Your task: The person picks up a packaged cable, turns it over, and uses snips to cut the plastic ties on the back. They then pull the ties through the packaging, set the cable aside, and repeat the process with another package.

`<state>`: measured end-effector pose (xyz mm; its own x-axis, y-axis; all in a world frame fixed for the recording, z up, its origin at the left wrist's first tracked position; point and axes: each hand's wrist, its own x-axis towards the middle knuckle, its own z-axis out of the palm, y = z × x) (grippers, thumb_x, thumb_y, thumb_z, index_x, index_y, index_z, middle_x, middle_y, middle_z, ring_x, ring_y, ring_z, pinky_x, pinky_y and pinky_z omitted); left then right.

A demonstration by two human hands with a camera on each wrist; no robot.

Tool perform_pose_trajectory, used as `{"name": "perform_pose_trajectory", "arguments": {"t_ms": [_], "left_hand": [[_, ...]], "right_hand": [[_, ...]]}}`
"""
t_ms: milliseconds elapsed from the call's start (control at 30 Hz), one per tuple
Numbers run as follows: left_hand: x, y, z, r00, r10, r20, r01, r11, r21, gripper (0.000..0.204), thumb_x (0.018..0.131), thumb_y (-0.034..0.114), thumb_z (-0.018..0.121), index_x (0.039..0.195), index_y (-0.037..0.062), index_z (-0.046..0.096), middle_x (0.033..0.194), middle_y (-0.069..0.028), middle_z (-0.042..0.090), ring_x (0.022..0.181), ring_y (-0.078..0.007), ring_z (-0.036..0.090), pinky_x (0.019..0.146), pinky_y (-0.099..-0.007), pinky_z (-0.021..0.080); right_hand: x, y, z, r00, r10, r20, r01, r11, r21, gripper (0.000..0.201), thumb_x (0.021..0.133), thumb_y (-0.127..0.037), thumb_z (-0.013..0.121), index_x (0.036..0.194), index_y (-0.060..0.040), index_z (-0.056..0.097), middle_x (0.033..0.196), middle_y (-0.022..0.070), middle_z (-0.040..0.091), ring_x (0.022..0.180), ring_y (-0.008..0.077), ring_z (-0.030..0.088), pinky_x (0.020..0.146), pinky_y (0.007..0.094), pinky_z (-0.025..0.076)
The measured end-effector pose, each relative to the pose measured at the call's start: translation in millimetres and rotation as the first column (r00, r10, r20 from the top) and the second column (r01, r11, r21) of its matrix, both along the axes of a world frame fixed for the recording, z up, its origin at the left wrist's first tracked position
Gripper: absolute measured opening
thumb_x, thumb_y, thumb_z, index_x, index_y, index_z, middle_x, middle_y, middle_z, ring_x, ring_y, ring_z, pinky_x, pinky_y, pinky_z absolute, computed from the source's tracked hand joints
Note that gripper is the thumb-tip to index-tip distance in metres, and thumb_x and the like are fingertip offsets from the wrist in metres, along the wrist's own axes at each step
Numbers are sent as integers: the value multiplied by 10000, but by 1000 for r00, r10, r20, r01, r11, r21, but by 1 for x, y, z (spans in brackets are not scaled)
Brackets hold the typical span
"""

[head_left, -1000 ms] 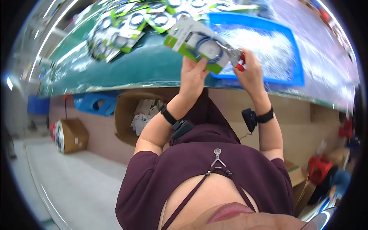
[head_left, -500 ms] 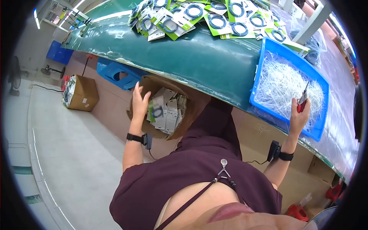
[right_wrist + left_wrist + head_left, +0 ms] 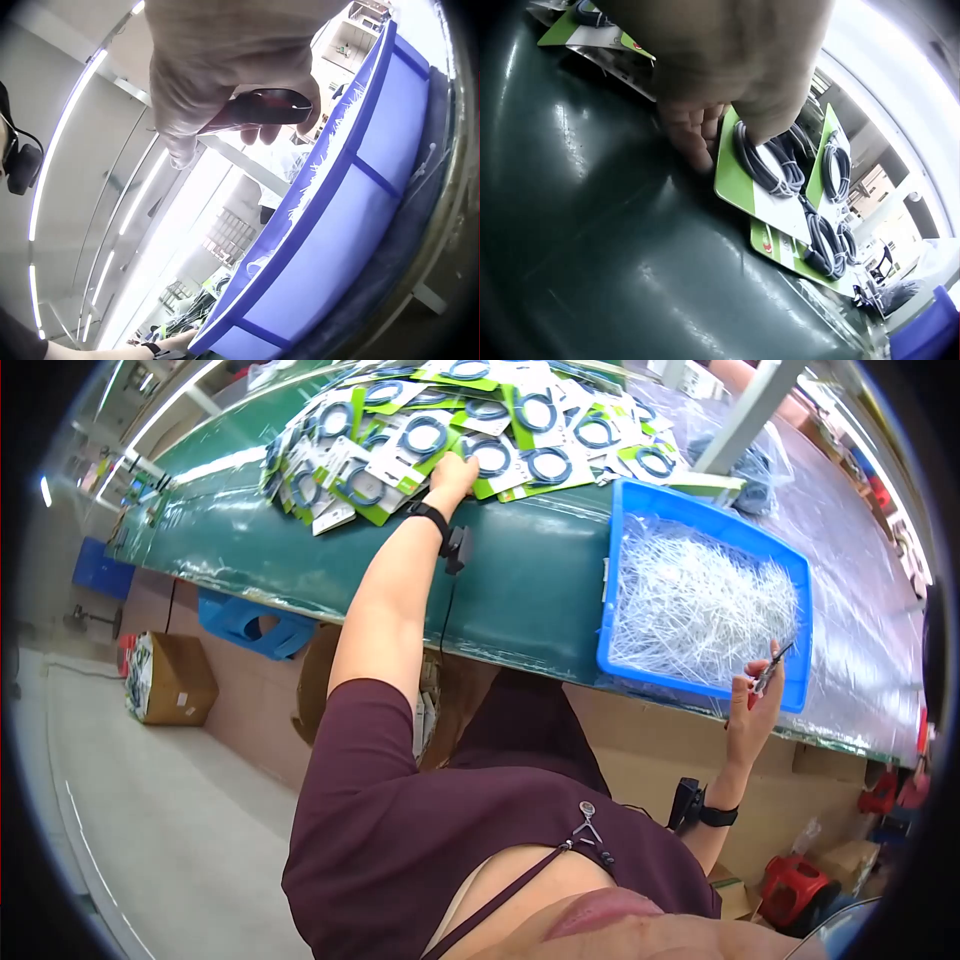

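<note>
Green packs (image 3: 424, 436) are lying heaped on the desk (image 3: 510, 585): lots seems left.
The left hand (image 3: 453, 476) is pinching one pack (image 3: 736, 182), nearly closed; the right hand (image 3: 751, 722) is curling round cutters (image 3: 271, 107) by white bits (image 3: 695, 605), seemingly snipped already.

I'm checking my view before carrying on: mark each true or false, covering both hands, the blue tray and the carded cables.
1. The left hand pinches a carded cable. True.
2. The right hand is empty. False: it holds red-handled cutters.
3. White strips lie in the blue tray. True.
4. The pile of carded cables is inside the blue tray. False: it lies on the green table, beside the tray.
5. Both hands wear gloves. False: both are bare.
</note>
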<state>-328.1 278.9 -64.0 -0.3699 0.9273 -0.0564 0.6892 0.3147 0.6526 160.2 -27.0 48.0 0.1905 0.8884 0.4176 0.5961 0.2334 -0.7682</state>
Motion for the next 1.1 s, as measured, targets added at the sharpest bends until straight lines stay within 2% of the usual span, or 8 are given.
{"name": "perform_pose_trajectory", "arguments": {"t_ms": [133,267,333,400,433,500,633,1100], "left_hand": [[8,-33,14,999,15,29,-15,1000,-12,424,863,283,561,883,-138,612,770,-215,667,604,-295,693,578,-367,573],[20,-112,41,832,-64,552,175,973,-151,363,924,237,531,1085,-85,574,1066,-238,651,906,-348,688,733,-456,585],[30,-150,45,311,-159,937,349,936,43,375,980,228,491,1247,-36,495,1133,-232,611,974,-390,659,806,-480,573],[61,-171,46,34,-182,983,347,924,159,441,990,245,490,1344,-7,418,1117,-214,611,1008,-426,638,871,-502,548],[81,-181,50,30,-171,985,364,919,149,441,990,245,490,1344,-7,418,1117,-214,611,1008,-426,638,871,-502,548],[123,-199,69,-269,-228,936,368,873,319,498,981,244,502,1399,10,366,1116,-196,605,1034,-416,630,864,-493,553],[187,-217,86,-548,-150,823,431,792,432,516,978,243,503,1416,17,353,1141,-186,597,996,-374,650,839,-461,564],[256,-231,98,-388,-130,912,554,759,343,484,999,261,459,1413,23,382,1031,-145,629,903,-269,671,776,-376,581]], "right_hand": [[5,-17,-9,993,16,-119,-24,998,-65,708,853,-373,724,1413,-59,425,1040,24,505,945,124,493,836,261,424],[0,-15,-8,935,195,-296,-223,973,-62,706,833,-391,739,1376,-40,456,1020,16,509,924,124,494,826,274,430],[-20,-13,-3,892,262,-368,-315,945,-91,697,812,-388,755,1340,-26,480,1008,25,529,905,134,507,816,286,441],[-33,-9,-8,914,318,-252,-352,930,-104,646,798,-319,762,1311,-23,507,990,29,538,899,135,521,815,284,452],[-37,-5,-13,936,340,-91,-348,932,-104,604,793,-252,760,1301,-27,522,978,28,537,904,132,528,818,276,458],[-57,-5,-2,934,357,8,-353,927,-127,602,742,-213,780,1257,-16,537,991,72,570,888,177,568,811,303,474],[-63,-6,-1,948,232,216,-206,969,-138,576,707,-193,797,1195,-5,558,980,115,591,864,232,594,789,331,488],[-38,-10,-2,949,100,298,-67,991,-119,561,706,-247,808,1157,-5,578,922,104,604,811,243,599,724,340,494]]}}
